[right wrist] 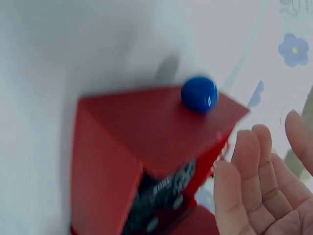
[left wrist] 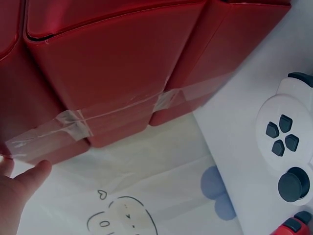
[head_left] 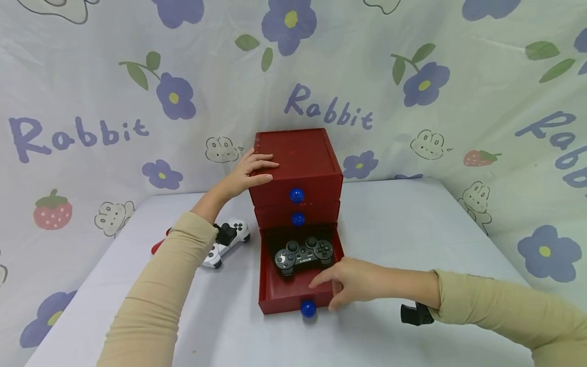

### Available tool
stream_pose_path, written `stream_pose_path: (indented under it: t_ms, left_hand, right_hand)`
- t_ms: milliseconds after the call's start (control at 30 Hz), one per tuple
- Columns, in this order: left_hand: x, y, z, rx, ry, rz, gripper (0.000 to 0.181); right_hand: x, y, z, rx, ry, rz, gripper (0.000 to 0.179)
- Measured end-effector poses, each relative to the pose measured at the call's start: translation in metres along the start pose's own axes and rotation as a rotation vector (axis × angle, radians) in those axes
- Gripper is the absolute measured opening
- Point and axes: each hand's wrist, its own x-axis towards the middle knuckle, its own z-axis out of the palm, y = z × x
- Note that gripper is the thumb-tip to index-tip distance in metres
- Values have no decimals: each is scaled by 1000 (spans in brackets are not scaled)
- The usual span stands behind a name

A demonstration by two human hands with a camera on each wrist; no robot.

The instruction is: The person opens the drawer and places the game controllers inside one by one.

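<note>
A red three-drawer box (head_left: pixel 293 153) stands at the back of the table, its bottom drawer (head_left: pixel 284 288) pulled out. Inside that drawer lies a black Sony game controller (head_left: pixel 304 257). My left hand (head_left: pixel 249 171) rests on the box's top left edge with fingers extended; the left wrist view shows its fingertips (left wrist: pixel 36 174) near the taped side. Over the drawer's front right corner hovers my right hand (head_left: pixel 359 280), fingers spread and holding nothing, near the drawer's blue knob (head_left: pixel 309 309). Seen from the right wrist, the palm (right wrist: pixel 274 196) is beside the drawer front (right wrist: pixel 156 127).
Left of the box, a white game controller (head_left: pixel 236 232) lies partly behind my left sleeve, with a red one (head_left: pixel 158 246) mostly hidden beyond it. The two upper drawers, with blue knobs (head_left: pixel 297 195), are closed. A printed Rabbit cloth (head_left: pixel 220 102) hangs behind the table.
</note>
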Motion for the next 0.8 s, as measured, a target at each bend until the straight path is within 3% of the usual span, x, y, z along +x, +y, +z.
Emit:
stream_pose_path:
  t_ms: [100,267,367,500,667,800]
  left_hand:
    - [-3,10,0,-13,-4,4,40]
    - [-2,7,0,-24,-3,12,41]
    - [0,-2,0,-15,-3,22,43]
    - [-1,-2,0,-15,-2,14,42]
    - [-1,-1,0,-14,1,2,41]
    - [-1,0,-1,-27,1,1,43]
  right_hand:
    - [-1,0,12,1,-32,-26,42]
    - [4,1,27,13,-70,-42,43]
    - [8,4,35,18,-85,-41,46]
    - [16,7,44,3,-66,-53,48]
    - [26,7,54,-84,-35,3,44]
    - [32,11,61,-135,42,-13,36]
